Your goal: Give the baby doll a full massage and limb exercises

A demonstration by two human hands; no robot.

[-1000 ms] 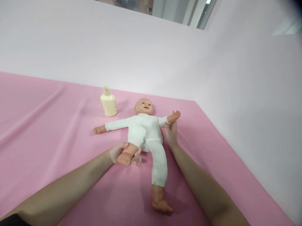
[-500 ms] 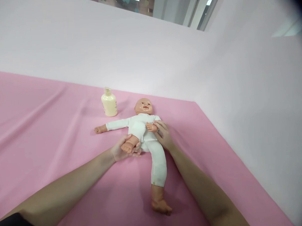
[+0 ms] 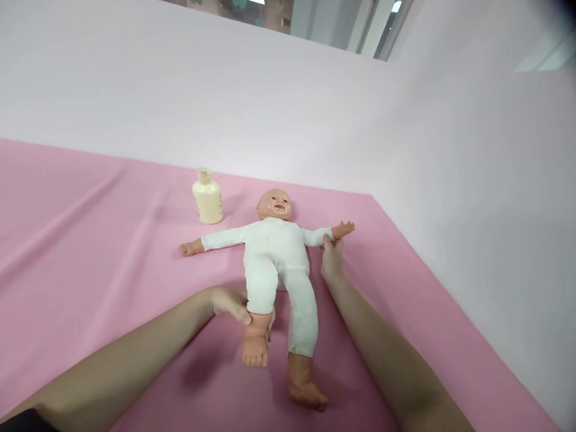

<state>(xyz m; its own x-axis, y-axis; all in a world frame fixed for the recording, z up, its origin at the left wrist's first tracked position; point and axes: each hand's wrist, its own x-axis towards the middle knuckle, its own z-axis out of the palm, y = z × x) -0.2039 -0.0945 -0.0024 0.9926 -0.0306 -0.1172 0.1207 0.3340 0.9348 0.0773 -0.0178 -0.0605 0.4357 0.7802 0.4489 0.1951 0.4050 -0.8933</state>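
Observation:
A baby doll (image 3: 274, 245) with a bald head and a white cloth body lies on its back on the pink sheet (image 3: 128, 261). My left hand (image 3: 232, 304) is closed round its lower leg on the left, thumb on top by the ankle and fingers curled underneath; a shadow shows that leg raised off the sheet. At the doll's outstretched arm on the right, my right hand (image 3: 332, 255) grips near the wrist, its fingers partly hidden behind. The doll's other arm and other leg lie stretched out on the sheet.
A cream pump bottle (image 3: 208, 199) stands upright on the sheet, left of the doll's head. White walls (image 3: 206, 92) rise behind the sheet and along its right side. At the top, a window (image 3: 317, 17) shows another room.
The left hand has brought the bent leg down and straightened it towards me. The right hand has moved the doll's arm from across the chest out to the right.

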